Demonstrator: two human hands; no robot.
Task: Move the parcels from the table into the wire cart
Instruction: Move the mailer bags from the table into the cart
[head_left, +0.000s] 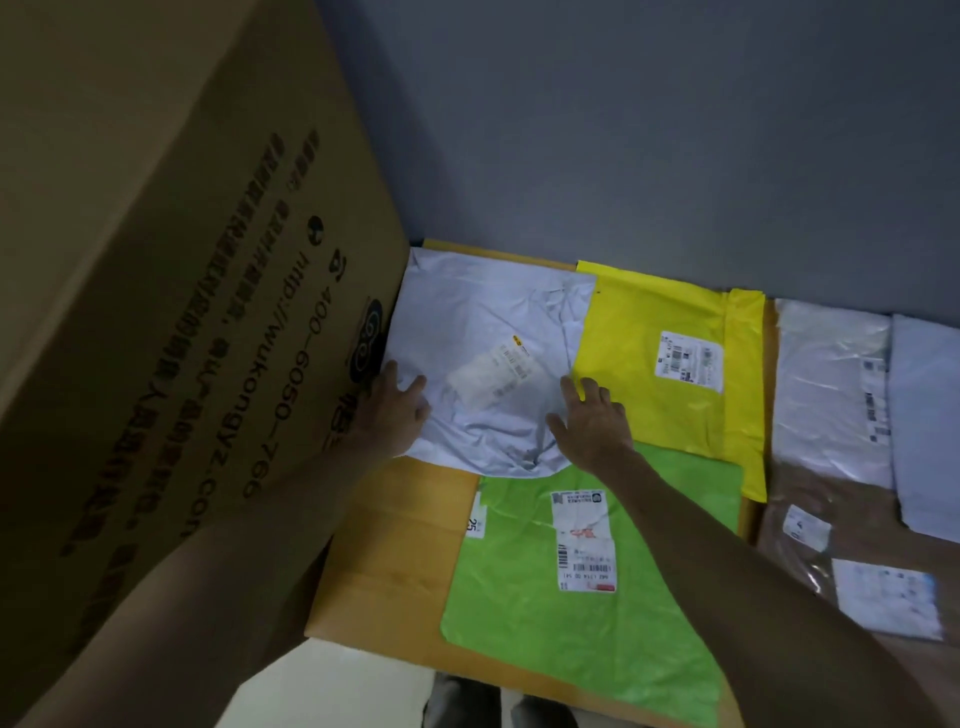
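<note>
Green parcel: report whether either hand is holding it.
No: the left hand and right hand both lie on the white parcel, while the green parcel lies flat, ungripped.

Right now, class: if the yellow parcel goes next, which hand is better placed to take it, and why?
Probably the right. The right hand rests on the white parcel, next to the yellow parcel; the left hand is at its other side, by the cardboard box.

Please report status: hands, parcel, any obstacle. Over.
Left hand and right hand flat on white mailer, not lifted. Its near edge overlaps green mailer. Large cardboard box close at left.
</note>
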